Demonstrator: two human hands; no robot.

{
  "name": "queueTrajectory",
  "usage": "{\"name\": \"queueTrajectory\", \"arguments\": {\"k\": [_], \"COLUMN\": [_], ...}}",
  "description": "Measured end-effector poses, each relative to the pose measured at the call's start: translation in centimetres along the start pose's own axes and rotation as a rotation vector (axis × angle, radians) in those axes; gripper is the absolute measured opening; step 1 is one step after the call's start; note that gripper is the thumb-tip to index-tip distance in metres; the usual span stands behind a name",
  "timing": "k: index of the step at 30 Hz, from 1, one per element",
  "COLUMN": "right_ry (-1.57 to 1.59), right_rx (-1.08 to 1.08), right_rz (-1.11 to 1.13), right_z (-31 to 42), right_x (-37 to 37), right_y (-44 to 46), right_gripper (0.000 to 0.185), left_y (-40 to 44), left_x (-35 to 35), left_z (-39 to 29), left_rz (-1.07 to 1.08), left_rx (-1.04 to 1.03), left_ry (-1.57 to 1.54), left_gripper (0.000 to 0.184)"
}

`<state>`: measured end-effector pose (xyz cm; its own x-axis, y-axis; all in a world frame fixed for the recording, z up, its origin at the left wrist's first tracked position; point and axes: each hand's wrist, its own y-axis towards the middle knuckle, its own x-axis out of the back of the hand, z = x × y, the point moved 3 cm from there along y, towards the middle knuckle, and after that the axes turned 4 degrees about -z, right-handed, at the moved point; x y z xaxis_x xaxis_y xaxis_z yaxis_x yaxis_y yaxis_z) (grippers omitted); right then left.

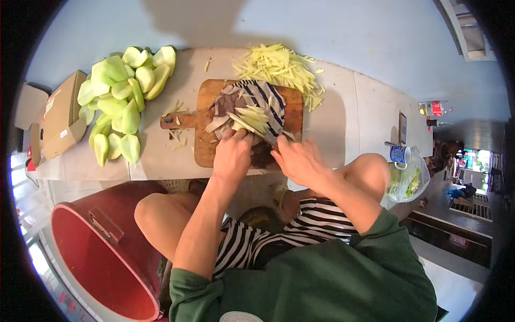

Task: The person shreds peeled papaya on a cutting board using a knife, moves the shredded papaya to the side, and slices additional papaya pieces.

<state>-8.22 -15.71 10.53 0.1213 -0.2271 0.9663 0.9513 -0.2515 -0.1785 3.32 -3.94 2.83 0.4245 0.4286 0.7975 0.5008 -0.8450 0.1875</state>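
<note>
A wooden cutting board (205,145) lies before me, with a crumpled striped cloth (274,99) on top of it. Pale strips of what looks like green mango (251,118) are bunched on the cloth. My left hand (234,152) has its fingers curled down on the near end of this bunch. My right hand (301,161) grips a knife (266,139), its handle mostly hidden by the fingers. The blade points left, close beside the left fingertips and the cut strips.
Peeled green mango pieces (115,88) are heaped at the left, beside a cardboard box (64,115). Loose strips (276,67) form a pile behind the board. At the right are a blue mug (399,155) and a plastic bag (410,182). A red bin (107,241) stands below left.
</note>
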Motion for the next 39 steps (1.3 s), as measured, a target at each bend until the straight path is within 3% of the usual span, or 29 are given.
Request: {"name": "queueTrajectory", "arguments": {"k": [2,5,8,12,14,17,20,24,26,29,31,33,36,39], "right_ry": [0.028,0.023,0.071,0.022,0.025,0.078,0.033,0.027,0.088,0.047,0.041,0.037,0.066,0.050], "right_rx": [-0.098,-0.036,-0.071,-0.096,0.001,-0.071,-0.096,-0.044,-0.143,-0.063,-0.050,-0.030,-0.168,-0.040], "right_rz": [0.048,0.022,0.010,0.091,-0.034,-0.003,0.071,0.026,0.080,-0.007,-0.014,-0.037,0.114,-0.003], "right_z": [-0.7,1.4,-0.9,0.8,1.1,-0.9,1.4,0.7,-0.1,2.0,0.7,0.3,1.3,1.4], "right_x": [-0.9,1.7,-1.7,0.8,1.4,-2.0,1.5,-0.3,-1.2,1.8,-1.0,-1.6,0.3,0.6], "right_y": [-0.4,-0.2,-0.6,-0.6,-0.2,-1.0,-0.5,-0.5,-0.8,-0.3,-0.6,-0.7,-1.0,-1.0], "right_gripper": [0.028,0.028,0.028,0.028,0.028,0.029,0.029,0.029,0.029,0.029,0.029,0.029,0.027,0.027], "left_y": [0.1,-0.5,-0.3,-0.2,-0.3,-0.4,-0.5,-0.6,-0.5,-0.9,-0.9,-0.6,-0.7,-0.9], "left_x": [0.1,-0.7,0.0,0.5,0.0,-0.4,-0.3,-0.4,-0.1,-0.6,-0.7,-0.5,-0.1,-0.5], "left_z": [0.2,0.6,0.0,-0.2,0.1,0.2,0.3,0.2,0.1,0.3,0.2,0.5,0.1,0.2], "left_rz": [-0.020,-0.032,-0.030,-0.047,-0.057,-0.057,-0.058,-0.060,-0.056,-0.067,-0.118,-0.027,-0.075,-0.155], "left_rx": [-0.012,-0.015,-0.015,-0.023,-0.008,-0.011,-0.022,-0.025,-0.026,-0.040,-0.057,-0.030,-0.029,-0.042], "left_ry": [0.007,0.000,-0.010,0.002,-0.020,-0.029,-0.015,-0.021,-0.010,-0.010,-0.016,-0.016,-0.015,-0.026], "left_gripper": [0.024,0.024,0.025,0.025,0.024,0.023,0.023,0.023,0.023,0.024,0.024,0.025,0.025,0.025]}}
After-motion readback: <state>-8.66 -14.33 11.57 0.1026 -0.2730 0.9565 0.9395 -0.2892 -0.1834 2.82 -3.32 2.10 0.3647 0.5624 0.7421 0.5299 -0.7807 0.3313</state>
